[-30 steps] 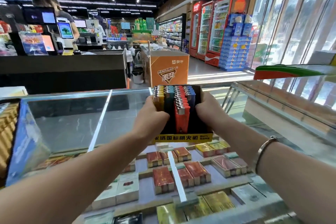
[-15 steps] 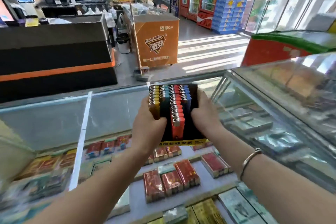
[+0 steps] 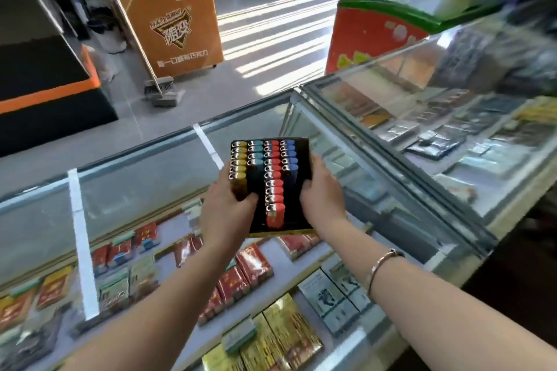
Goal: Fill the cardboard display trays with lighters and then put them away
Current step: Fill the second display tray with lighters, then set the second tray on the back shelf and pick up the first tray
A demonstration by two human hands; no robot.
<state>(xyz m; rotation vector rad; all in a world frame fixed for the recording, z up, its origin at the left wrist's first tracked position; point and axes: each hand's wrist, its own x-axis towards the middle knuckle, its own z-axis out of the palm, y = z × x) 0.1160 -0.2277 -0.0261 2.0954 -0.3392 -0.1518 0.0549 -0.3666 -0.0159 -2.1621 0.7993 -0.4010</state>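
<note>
Two hands are holding a black cardboard display tray (image 3: 301,156) of lighters above the glass tabletop (image 3: 144,190).

The left hand (image 3: 226,214) is gripping the tray's left edge, thumb lying across the front beside the yellow plastic lighters (image 3: 238,159); the right hand (image 3: 322,193) is clamping the right edge with fingers curling round it. The tray is tilting up toward the camera, carrying rows of yellow, teal, red (image 3: 273,178) and blue lighters. Red and gold cigarette packs (image 3: 253,265) are lying under the glass below. A silver bracelet (image 3: 381,265) is sitting on the right wrist.
</note>
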